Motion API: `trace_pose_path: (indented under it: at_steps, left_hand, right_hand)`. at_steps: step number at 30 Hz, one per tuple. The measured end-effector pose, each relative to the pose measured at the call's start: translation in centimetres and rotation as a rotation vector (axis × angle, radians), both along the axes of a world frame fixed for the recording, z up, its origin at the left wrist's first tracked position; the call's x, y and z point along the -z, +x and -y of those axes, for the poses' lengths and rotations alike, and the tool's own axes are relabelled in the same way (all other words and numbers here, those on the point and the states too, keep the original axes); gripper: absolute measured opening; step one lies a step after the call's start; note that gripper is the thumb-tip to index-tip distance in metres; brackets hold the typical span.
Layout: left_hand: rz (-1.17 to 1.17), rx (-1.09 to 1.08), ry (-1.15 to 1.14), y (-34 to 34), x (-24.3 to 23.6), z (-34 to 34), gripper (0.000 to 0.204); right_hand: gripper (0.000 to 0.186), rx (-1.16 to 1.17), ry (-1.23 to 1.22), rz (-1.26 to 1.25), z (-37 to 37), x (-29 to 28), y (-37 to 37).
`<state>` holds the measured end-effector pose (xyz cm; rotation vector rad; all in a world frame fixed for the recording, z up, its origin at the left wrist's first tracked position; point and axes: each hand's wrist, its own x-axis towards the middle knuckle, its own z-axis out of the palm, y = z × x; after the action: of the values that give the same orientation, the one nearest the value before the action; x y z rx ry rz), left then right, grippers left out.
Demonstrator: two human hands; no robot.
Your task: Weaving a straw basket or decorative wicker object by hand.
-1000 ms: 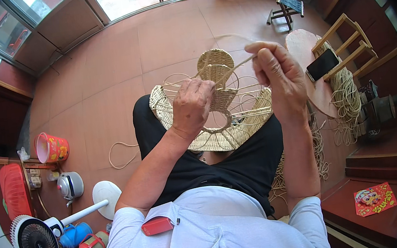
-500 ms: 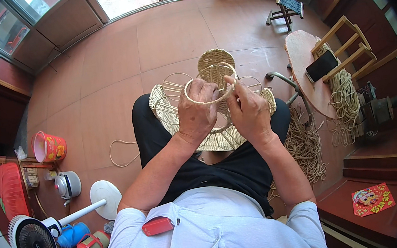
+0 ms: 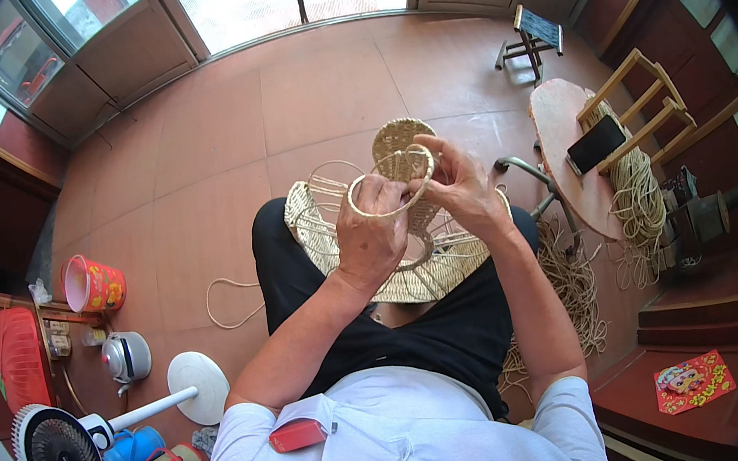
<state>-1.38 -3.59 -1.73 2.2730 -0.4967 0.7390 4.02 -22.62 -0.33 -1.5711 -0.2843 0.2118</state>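
Nearest, at 6 o'c, the white shirt (image 3: pixel 359 448), then dark trousers (image 3: pixel 310 353) w/ the pale weave (image 3: pixel 413 288) lying across both thighs, just below centre, curved like a crescent, thin cords arching off its inner edge. Prob. light & springy: the dense band shd be fairly stiff, the cords bendy & easy to snag; dry & rough-looking, so prob. not slippery; low break risk, tho loose arcs cd get bent. Best hold: the thick band, or pinch a cord close to where it joins; avoid squeezing the open arcs. L hand (image 3: pixel 374 234), at centre: fingers curled in, narrow, on the weave's mid part; exact grip hidden. R hand (image 3: pixel 466 191), approx 2 o'c of it: thumb & fingers nearly together, pinching the far R side of a pale loop (image 3: pixel 394 213), index raised; the loop's near L side crosses the L hand. Just beyond, past 12, a round woven disc (image 3: pixel 393 138); can't tell if it's joined on. Farther out: tangled cord heap (image 3: pixel 570 293) at 4, pinkish table (image 3: pixel 555 129) btwn 2 & 3 w/ a phone (image 3: pixel 595 145) on it, folding stool (image 3: pixel 538 28) btwn 1 & 2.
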Motion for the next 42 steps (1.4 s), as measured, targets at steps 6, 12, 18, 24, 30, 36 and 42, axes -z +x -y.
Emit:
trace_pose_path:
  at_steps: [6, 12, 18, 24, 30, 36, 42]
  left_hand:
    - [0.02, -0.014, 0.0, -0.3, -0.2, 0.1, 0.016]
    - [-0.015, -0.019, 0.025, 0.3, 0.2, 0.0, 0.011]
    - [0.145, -0.094, 0.114, 0.4, 0.1, 0.1, 0.024]
    - [0.09, 0.053, 0.171, -0.2, 1.0, 1.3, 0.04]
    - [0.007, 0.029, 0.199, -0.7, 0.6, 2.7, 0.042]
    - [-0.5, 0.091, 0.129, -1.1, -0.5, 4.1, 0.051]
    - [-0.566, 0.223, -0.018, -0.2, -1.1, 3.0, 0.047]
  right_hand:
    - [0.065, -0.029, 0.184, -0.145, -0.7, 0.5, -0.6]
    - [0.046, 0.151, 0.125, -0.006, -1.0, 2.5, -0.7]
    - [0.034, 0.294, 0.018, 0.096, -1.1, 1.6, -2.4]
    - [0.029, 0.349, -0.054, 0.096, -0.6, 2.1, -2.2]
    - [0.036, 0.324, -0.136, 0.123, -0.3, 1.0, -2.7]
    - [0.046, 0.212, -0.04, 0.103, 1.6, 2.7, -2.3]
    - [0.047, 0.138, -0.004, 0.031, 2.8, 1.0, -2.5]
